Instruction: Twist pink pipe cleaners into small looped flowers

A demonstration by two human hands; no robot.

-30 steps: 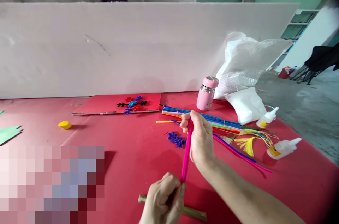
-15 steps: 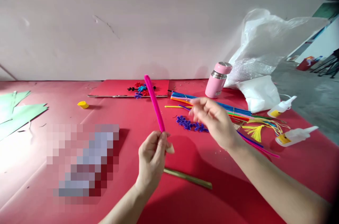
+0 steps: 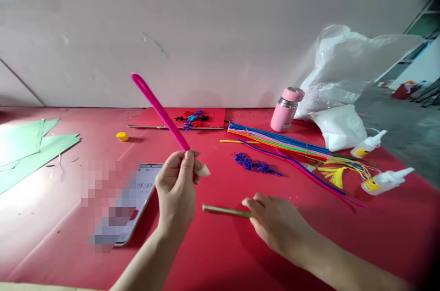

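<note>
Magenta pipe cleaner point(image 3: 161, 111), doubled with a loop at its top end, raised above the tabletop point(image 3: 202, 263), tilted up-left. Lower end pinched in left hand point(image 3: 178, 185), thumb on top; small off-white piece point(image 3: 204, 171) sticks out by the same fingers. Right hand point(image 3: 280, 224) low over the right end of a greenish-brown stick point(image 3: 225, 211); can't tell if its fingers are closed on it. Beyond right hand: purple flower strip point(image 3: 252, 164), then loose purple and magenta stems and a multicolor pipe-cleaner bundle point(image 3: 275, 138). Yellow tassel point(image 3: 334, 175) near two glue bottles, one upper point(image 3: 370, 143), one lower point(image 3: 381, 184). Pink flask point(image 3: 283, 114) behind bundle. Phone point(image 3: 150, 180), partly pixelated, left of left hand. Yellow cap point(image 3: 122, 136) behind phone; green sheets point(image 3: 20, 142) far left. Red board point(image 3: 216, 119) with flower pieces at back, by white panel point(image 3: 206, 52).
</note>
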